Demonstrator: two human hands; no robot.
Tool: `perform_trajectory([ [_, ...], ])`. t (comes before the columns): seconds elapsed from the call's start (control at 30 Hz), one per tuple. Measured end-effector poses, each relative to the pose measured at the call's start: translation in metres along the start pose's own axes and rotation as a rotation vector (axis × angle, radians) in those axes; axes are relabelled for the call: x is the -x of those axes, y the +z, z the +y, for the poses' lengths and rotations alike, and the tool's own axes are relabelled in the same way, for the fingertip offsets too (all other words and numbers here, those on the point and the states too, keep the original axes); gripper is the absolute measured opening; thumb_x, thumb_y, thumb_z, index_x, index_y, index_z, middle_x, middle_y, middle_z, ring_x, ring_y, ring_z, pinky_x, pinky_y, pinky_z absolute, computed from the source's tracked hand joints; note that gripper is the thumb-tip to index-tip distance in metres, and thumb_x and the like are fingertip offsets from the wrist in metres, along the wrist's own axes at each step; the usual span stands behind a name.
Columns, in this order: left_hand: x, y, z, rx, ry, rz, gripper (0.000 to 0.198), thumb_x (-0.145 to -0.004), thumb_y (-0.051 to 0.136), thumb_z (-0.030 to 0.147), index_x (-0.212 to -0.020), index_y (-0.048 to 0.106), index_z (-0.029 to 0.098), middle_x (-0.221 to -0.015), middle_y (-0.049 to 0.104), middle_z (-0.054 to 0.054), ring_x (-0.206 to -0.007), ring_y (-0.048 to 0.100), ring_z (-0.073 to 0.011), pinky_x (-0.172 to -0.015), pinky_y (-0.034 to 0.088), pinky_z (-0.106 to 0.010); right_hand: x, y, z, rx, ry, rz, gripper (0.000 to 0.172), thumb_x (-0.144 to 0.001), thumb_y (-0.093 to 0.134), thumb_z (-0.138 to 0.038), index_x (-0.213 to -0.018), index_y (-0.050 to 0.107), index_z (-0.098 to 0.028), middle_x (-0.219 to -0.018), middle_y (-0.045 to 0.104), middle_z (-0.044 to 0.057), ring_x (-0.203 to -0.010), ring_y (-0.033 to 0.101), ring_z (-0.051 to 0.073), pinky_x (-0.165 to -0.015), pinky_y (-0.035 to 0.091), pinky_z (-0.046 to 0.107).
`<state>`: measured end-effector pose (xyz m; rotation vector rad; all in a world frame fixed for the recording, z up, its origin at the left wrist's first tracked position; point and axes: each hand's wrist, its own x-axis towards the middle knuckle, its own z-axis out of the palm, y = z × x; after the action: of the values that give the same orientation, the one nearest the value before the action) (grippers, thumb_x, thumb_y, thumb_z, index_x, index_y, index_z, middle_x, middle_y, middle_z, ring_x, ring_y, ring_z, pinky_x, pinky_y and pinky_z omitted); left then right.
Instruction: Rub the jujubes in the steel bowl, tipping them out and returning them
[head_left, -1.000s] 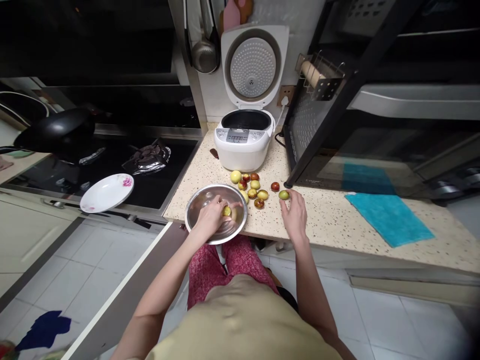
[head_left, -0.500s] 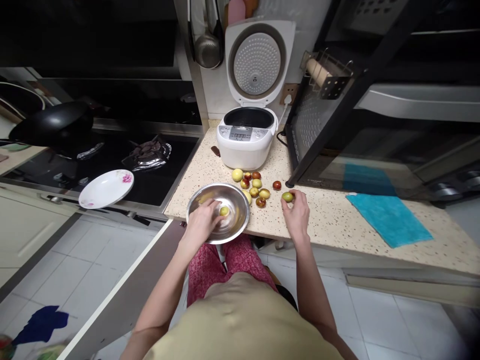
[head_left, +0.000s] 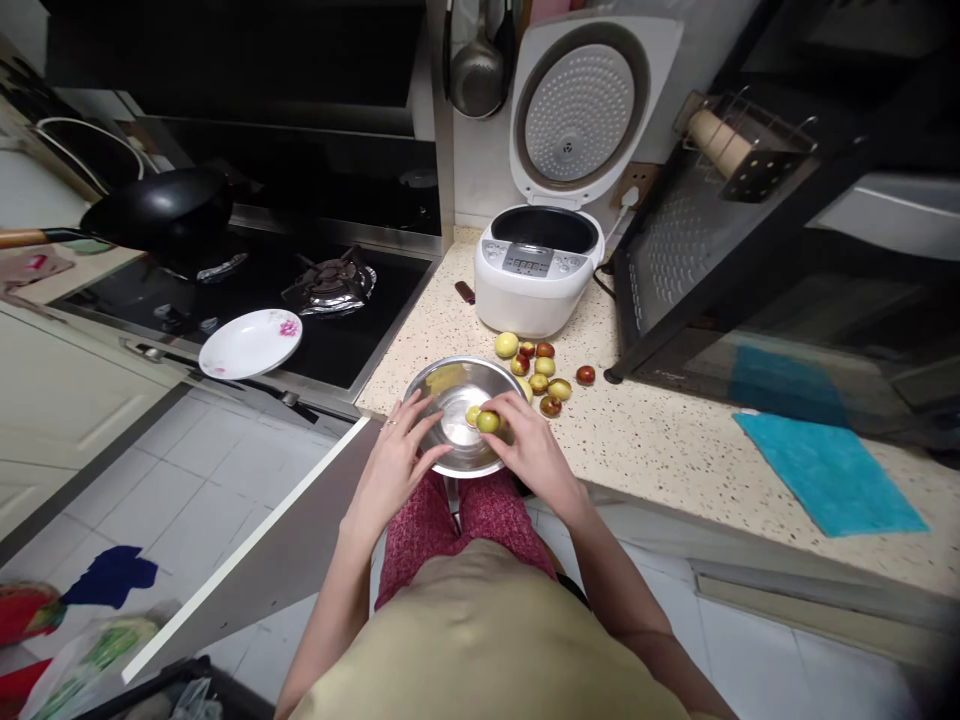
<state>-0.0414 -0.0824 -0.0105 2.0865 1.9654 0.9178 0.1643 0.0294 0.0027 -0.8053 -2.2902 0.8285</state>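
A steel bowl [head_left: 459, 462] sits at the counter's front edge, close to my body. My right hand [head_left: 536, 455] reaches over its right rim and pinches a green jujube [head_left: 487, 422] between thumb and fingers. Behind that fruit, a second yellow-green jujube [head_left: 472, 415] lies inside the bowl. Over the left rim, my left hand [head_left: 397, 455] has its fingers apart and nothing in them. Several red and green jujubes [head_left: 544, 367] are grouped on the counter just right of the bowl. One red jujube [head_left: 585, 375] lies apart from them.
A white rice cooker [head_left: 525, 300] with its lid raised stands behind the fruit. On the left are a hob [head_left: 262, 270], a black wok [head_left: 169, 205] and a flowered plate [head_left: 251, 345] at the hob's edge. A black rack [head_left: 675, 280] and a turquoise cloth [head_left: 829, 470] are at right.
My right hand has carried the green jujube from the counter leftward over the bowl. My left hand has drawn back to the left rim, fingers spreading. The view has shifted left.
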Motion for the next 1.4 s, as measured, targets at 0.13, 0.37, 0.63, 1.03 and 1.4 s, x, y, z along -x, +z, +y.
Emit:
perform_trajectory([
  [0.13, 0.002, 0.005, -0.005, -0.006, -0.004, 0.002, 0.042, -0.105, 0.053, 0.046, -0.14, 0.059, 0.024, -0.155, 0.054, -0.012, -0.156, 0.036, -0.0308, -0.129, 0.025, -0.06, -0.009, 0.014, -0.008, 0.115, -0.017, -0.212, 0.032, -0.087, 0.067, -0.002, -0.112, 0.066, -0.02, -0.115, 0.066, 0.006, -0.1, 0.069, 0.023, -0.086, 0.056, 0.036],
  [0.37, -0.001, 0.012, -0.004, -0.008, -0.001, 0.012, 0.04, -0.107, 0.049, 0.043, -0.137, 0.062, 0.02, -0.155, 0.055, -0.014, -0.156, 0.036, -0.0296, -0.13, 0.025, -0.059, -0.022, 0.019, -0.014, 0.491, -0.03, -0.369, 0.038, -0.082, 0.065, 0.007, -0.11, 0.07, -0.018, -0.104, 0.068, 0.009, -0.095, 0.071, 0.025, -0.072, 0.049, 0.03],
  [0.63, 0.0, 0.014, -0.006, -0.007, 0.014, 0.019, 0.039, -0.107, 0.049, 0.041, -0.137, 0.063, 0.021, -0.155, 0.055, -0.013, -0.156, 0.036, -0.0305, -0.129, 0.025, -0.062, -0.027, 0.018, -0.01, 0.471, 0.0, -0.398, 0.033, -0.08, 0.073, 0.004, -0.106, 0.075, -0.017, -0.103, 0.073, 0.009, -0.088, 0.071, 0.023, -0.07, 0.049, 0.031],
  [1.03, 0.001, 0.02, -0.015, -0.009, 0.039, 0.048, 0.04, -0.107, 0.048, 0.044, -0.134, 0.067, 0.022, -0.152, 0.058, -0.013, -0.153, 0.041, -0.033, -0.128, 0.027, -0.063, -0.005, -0.056, 0.073, 0.354, 0.262, 0.445, 0.024, -0.099, 0.051, -0.015, -0.107, 0.073, -0.019, -0.108, 0.073, 0.012, -0.097, 0.066, 0.027, -0.086, 0.052, 0.04],
  [1.4, 0.0, 0.02, -0.015, -0.036, 0.054, 0.042, 0.04, -0.107, 0.047, 0.044, -0.133, 0.067, 0.02, -0.151, 0.059, -0.014, -0.153, 0.041, -0.0346, -0.127, 0.03, -0.064, -0.008, -0.051, 0.125, 0.55, 0.31, 0.375, 0.041, -0.097, 0.038, -0.008, -0.125, 0.068, -0.014, -0.125, 0.068, 0.018, -0.115, 0.06, 0.028, -0.096, 0.05, 0.041],
])
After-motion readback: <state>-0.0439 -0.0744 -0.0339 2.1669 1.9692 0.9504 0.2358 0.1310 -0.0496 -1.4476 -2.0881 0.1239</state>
